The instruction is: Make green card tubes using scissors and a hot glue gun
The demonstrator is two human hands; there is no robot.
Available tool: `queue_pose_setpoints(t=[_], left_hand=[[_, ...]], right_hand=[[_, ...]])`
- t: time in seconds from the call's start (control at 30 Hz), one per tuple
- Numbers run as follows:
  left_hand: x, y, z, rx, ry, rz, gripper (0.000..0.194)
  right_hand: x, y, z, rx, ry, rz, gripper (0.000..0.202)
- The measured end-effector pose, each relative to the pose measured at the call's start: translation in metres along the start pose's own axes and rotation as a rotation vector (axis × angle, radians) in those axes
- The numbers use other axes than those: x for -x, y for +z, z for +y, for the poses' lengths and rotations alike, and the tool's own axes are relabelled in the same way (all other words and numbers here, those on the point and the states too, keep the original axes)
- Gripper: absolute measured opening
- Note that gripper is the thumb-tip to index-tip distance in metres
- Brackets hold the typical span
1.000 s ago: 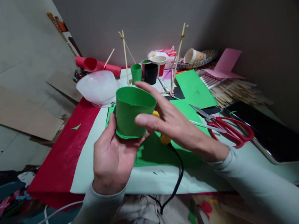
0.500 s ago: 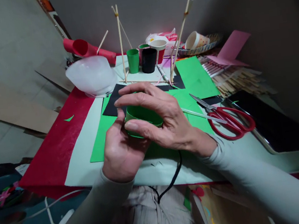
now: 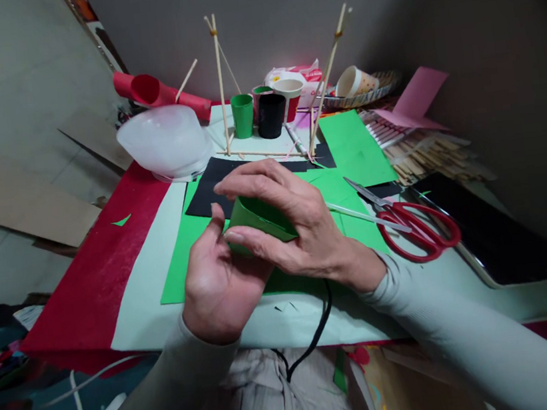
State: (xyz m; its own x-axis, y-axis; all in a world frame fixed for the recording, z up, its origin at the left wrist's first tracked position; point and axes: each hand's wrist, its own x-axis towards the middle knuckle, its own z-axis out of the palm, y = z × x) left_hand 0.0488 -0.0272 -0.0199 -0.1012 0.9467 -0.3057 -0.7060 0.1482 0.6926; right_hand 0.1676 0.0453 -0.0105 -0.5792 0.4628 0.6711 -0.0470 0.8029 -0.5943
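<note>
A green paper tube [image 3: 261, 217] is held between my two hands above the table, its open rim squeezed into a flatter shape. My right hand [image 3: 300, 218] grips it from the right, with the fingers over the far side and the thumb along the near side. Under its left end lies my left hand [image 3: 222, 275], palm up and thumb raised; its other fingers are hidden behind the tube and the right hand. Green sheets [image 3: 181, 271] and a black sheet [image 3: 206, 193] lie beneath. Red-handled scissors [image 3: 418, 229] rest to the right, near a thin translucent stick [image 3: 355, 212].
Behind stand a green cup [image 3: 242, 118], a black cup [image 3: 271, 118] and a wooden stick frame [image 3: 221, 84]. A whitish translucent bowl [image 3: 161, 139] and red tubes [image 3: 152, 90] sit back left. A black phone or tablet [image 3: 488, 230] and bundled sticks [image 3: 433, 160] lie right.
The green tube's round opening has been pressed flatter and tilted. My right thumb and fingers have closed in on it, and the left thumb has shifted slightly away. The view has moved slightly.
</note>
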Motion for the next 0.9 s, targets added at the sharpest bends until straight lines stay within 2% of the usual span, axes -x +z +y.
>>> queue_pose_setpoints(t=[0.17,0.23,0.33,0.43,0.5,0.67,0.77,0.83,0.9], left_hand=[[0.003,0.009,0.005,0.145,-0.073,0.119,0.048],[0.004,0.011,0.007,0.162,-0.054,0.172,0.052],[0.005,0.014,0.008,0.185,-0.019,0.236,0.047],[0.006,0.015,0.01,0.18,-0.043,0.233,0.04],[0.006,0.016,0.01,0.149,-0.052,0.246,0.042],[0.003,0.018,0.01,0.173,-0.075,0.308,0.036],[0.002,0.016,0.009,0.18,-0.054,0.325,0.034],[0.001,0.014,0.008,0.176,-0.017,0.292,0.042],[0.001,0.012,0.007,0.158,0.028,0.206,0.055]], right_hand=[[-0.003,-0.005,-0.008,-0.035,0.07,0.086,0.021],[-0.003,-0.003,-0.01,-0.111,0.092,0.133,0.022],[-0.001,0.005,-0.009,-0.141,0.078,0.117,0.024],[0.003,0.013,-0.005,-0.086,0.008,0.102,0.023],[0.007,0.016,-0.003,-0.05,-0.016,0.097,0.026],[0.012,0.018,0.002,-0.002,0.014,0.081,0.033],[0.01,0.018,0.002,-0.061,0.014,0.111,0.032],[0.006,0.016,0.0,-0.146,0.081,0.162,0.028],[0.002,0.011,-0.003,-0.233,0.217,0.215,0.024]])
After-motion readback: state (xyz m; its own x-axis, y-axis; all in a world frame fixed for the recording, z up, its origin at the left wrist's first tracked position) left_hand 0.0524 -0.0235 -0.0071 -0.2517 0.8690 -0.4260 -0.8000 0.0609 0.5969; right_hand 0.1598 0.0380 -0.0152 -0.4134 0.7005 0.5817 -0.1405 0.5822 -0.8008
